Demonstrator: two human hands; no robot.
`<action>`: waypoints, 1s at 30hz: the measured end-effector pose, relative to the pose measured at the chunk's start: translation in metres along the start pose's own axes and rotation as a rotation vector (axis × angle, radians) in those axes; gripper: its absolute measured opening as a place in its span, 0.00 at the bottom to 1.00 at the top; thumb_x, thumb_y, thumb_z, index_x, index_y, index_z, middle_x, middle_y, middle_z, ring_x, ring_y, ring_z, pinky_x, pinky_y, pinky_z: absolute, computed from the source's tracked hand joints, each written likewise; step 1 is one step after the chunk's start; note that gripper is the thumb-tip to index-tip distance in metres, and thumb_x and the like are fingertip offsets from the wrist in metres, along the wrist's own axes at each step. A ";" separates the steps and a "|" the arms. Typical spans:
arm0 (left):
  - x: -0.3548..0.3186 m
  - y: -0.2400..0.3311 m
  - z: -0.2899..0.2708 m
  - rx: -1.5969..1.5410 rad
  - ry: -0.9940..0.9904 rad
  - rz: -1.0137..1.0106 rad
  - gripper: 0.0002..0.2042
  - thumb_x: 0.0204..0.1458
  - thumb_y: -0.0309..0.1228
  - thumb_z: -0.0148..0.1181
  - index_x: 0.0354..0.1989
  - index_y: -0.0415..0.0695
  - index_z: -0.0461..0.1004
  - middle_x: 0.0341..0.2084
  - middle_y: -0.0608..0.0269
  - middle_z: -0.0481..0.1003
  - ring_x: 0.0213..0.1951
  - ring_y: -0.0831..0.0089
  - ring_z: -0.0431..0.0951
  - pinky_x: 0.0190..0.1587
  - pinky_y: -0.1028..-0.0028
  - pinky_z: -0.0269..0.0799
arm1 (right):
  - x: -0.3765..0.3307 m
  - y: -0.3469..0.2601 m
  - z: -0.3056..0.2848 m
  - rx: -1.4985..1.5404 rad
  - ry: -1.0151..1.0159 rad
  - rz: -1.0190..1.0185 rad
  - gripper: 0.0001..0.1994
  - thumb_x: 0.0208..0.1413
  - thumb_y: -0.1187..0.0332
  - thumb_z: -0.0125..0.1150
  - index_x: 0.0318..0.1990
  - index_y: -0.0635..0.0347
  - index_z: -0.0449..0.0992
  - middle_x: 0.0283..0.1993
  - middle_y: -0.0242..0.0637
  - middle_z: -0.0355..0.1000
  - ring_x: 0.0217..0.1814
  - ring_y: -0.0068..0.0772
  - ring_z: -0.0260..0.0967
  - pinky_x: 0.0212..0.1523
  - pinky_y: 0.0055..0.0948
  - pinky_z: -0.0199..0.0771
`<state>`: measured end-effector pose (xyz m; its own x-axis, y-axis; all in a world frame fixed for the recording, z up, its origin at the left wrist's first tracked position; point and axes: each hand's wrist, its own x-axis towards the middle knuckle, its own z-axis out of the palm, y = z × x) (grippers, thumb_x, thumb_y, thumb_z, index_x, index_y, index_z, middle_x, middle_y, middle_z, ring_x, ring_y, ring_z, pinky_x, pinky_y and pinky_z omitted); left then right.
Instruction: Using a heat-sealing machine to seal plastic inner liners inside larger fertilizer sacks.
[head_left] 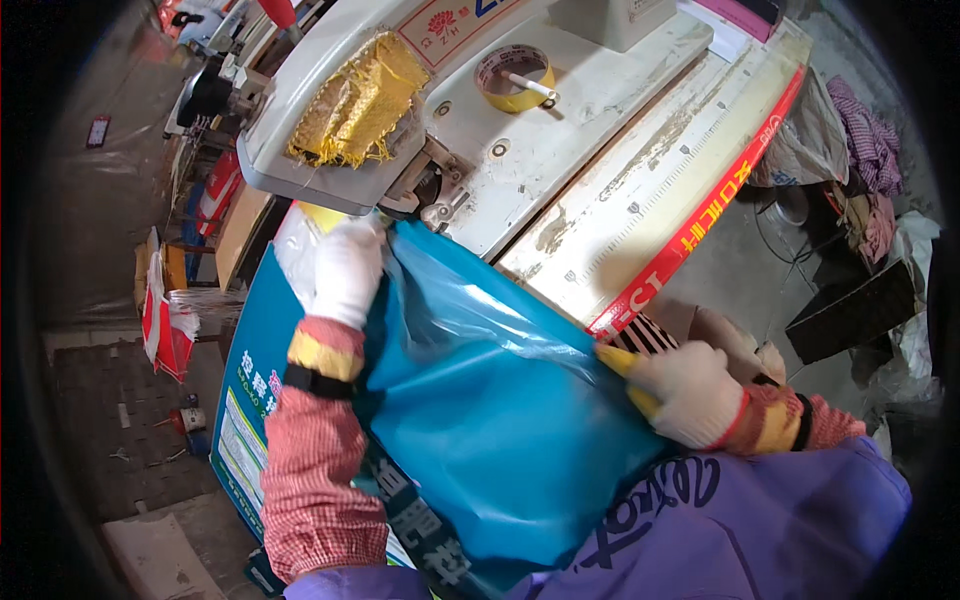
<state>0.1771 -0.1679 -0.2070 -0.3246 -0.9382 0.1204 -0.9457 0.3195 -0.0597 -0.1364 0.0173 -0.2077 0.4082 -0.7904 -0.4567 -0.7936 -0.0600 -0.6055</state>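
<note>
Bright daylight, fisheye-dark, bent edges

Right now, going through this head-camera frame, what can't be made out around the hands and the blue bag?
- Head view: left hand grips the blue bag at the sewing machine; the needle area is hidden behind the glove and bag.
- Right hand: fingertips hidden in the bag's edge.
- Bag's bottom: covered by the purple apron.
- Floor items at left: too small and blurred.

Bag (500,400) between hands, before sewing machine (480,110); tape roll (514,78) on machine.
</note>
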 end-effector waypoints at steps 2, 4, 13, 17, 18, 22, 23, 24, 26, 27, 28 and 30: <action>0.024 -0.005 -0.002 0.077 0.005 -0.071 0.07 0.46 0.30 0.53 0.32 0.43 0.75 0.27 0.49 0.74 0.34 0.50 0.74 0.36 0.62 0.69 | 0.027 -0.008 0.008 -0.138 0.168 -0.113 0.10 0.52 0.65 0.50 0.40 0.50 0.73 0.22 0.38 0.72 0.23 0.41 0.71 0.24 0.39 0.71; 0.042 -0.084 0.019 -0.046 0.252 0.074 0.11 0.48 0.32 0.51 0.39 0.45 0.73 0.35 0.48 0.74 0.39 0.51 0.73 0.41 0.61 0.69 | 0.067 -0.027 0.026 -0.200 0.406 -0.367 0.10 0.54 0.64 0.48 0.38 0.56 0.72 0.21 0.37 0.71 0.21 0.35 0.72 0.20 0.37 0.69; 0.067 -0.093 -0.083 0.371 0.161 0.011 0.09 0.44 0.32 0.54 0.32 0.43 0.73 0.29 0.48 0.74 0.37 0.50 0.74 0.40 0.61 0.70 | 0.177 -0.115 -0.029 -0.393 0.311 -0.421 0.10 0.39 0.72 0.54 0.31 0.59 0.79 0.30 0.43 0.75 0.31 0.40 0.74 0.26 0.41 0.74; 0.010 0.022 -0.117 0.365 -0.185 0.315 0.05 0.39 0.27 0.55 0.26 0.42 0.73 0.21 0.52 0.73 0.30 0.55 0.74 0.36 0.62 0.69 | 0.228 -0.076 -0.066 -0.950 0.096 -1.048 0.13 0.40 0.66 0.54 0.35 0.59 0.78 0.38 0.42 0.74 0.37 0.46 0.73 0.35 0.34 0.74; 0.005 0.053 -0.121 0.283 -0.176 0.361 0.05 0.38 0.28 0.57 0.25 0.41 0.74 0.20 0.51 0.72 0.29 0.54 0.73 0.35 0.62 0.69 | 0.250 -0.067 -0.068 -0.673 -0.069 -0.977 0.14 0.41 0.66 0.55 0.37 0.56 0.78 0.39 0.40 0.74 0.37 0.43 0.73 0.36 0.34 0.74; -0.017 0.150 -0.147 0.218 -0.240 0.454 0.07 0.37 0.30 0.60 0.22 0.40 0.71 0.17 0.54 0.70 0.26 0.57 0.71 0.32 0.64 0.65 | 0.167 -0.070 -0.094 0.156 -0.303 -0.389 0.12 0.45 0.66 0.55 0.38 0.55 0.77 0.37 0.37 0.75 0.35 0.30 0.74 0.36 0.32 0.73; -0.022 0.162 -0.145 0.237 -0.242 0.508 0.09 0.37 0.32 0.61 0.23 0.41 0.71 0.16 0.54 0.69 0.24 0.58 0.71 0.32 0.65 0.65 | 0.155 -0.057 -0.088 0.074 -0.055 -0.429 0.12 0.40 0.68 0.58 0.36 0.56 0.77 0.34 0.40 0.75 0.35 0.35 0.73 0.35 0.34 0.73; -0.027 0.166 -0.139 0.192 -0.248 0.576 0.14 0.37 0.37 0.62 0.29 0.42 0.70 0.17 0.53 0.69 0.23 0.59 0.71 0.31 0.66 0.65 | 0.145 -0.045 -0.082 -0.005 0.196 -0.461 0.13 0.35 0.70 0.61 0.34 0.56 0.76 0.32 0.42 0.74 0.35 0.40 0.73 0.34 0.36 0.73; -0.019 0.188 -0.113 0.259 -0.563 0.626 0.21 0.41 0.42 0.60 0.40 0.42 0.68 0.20 0.52 0.70 0.26 0.56 0.71 0.32 0.63 0.65 | 0.193 -0.032 -0.071 0.003 0.317 -0.334 0.15 0.29 0.72 0.65 0.31 0.56 0.76 0.29 0.45 0.74 0.34 0.45 0.73 0.34 0.37 0.72; -0.020 0.192 -0.112 0.273 -0.740 0.613 0.20 0.45 0.41 0.58 0.44 0.42 0.68 0.22 0.51 0.71 0.28 0.55 0.71 0.33 0.62 0.66 | 0.252 -0.055 -0.052 0.098 0.141 -0.266 0.15 0.28 0.72 0.65 0.31 0.55 0.76 0.29 0.45 0.74 0.34 0.44 0.73 0.34 0.37 0.73; -0.020 0.179 -0.111 -0.002 -0.994 0.500 0.19 0.48 0.39 0.56 0.46 0.43 0.67 0.24 0.52 0.72 0.29 0.55 0.72 0.34 0.62 0.66 | 0.247 -0.060 -0.038 0.020 0.223 -0.363 0.13 0.29 0.72 0.64 0.30 0.52 0.77 0.29 0.43 0.74 0.34 0.43 0.73 0.34 0.34 0.72; -0.019 0.149 -0.097 -0.535 -1.236 0.561 0.15 0.52 0.32 0.49 0.49 0.45 0.67 0.27 0.53 0.75 0.29 0.59 0.75 0.35 0.65 0.70 | 0.184 -0.052 -0.065 0.134 0.150 -0.416 0.11 0.32 0.70 0.62 0.29 0.48 0.78 0.28 0.40 0.74 0.33 0.40 0.72 0.33 0.32 0.72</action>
<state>0.0404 -0.0900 -0.1219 -0.6847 -0.1024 -0.7216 -0.6856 0.4263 0.5900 -0.0492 -0.1651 -0.2177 0.6022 -0.7958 -0.0638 -0.5070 -0.3194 -0.8006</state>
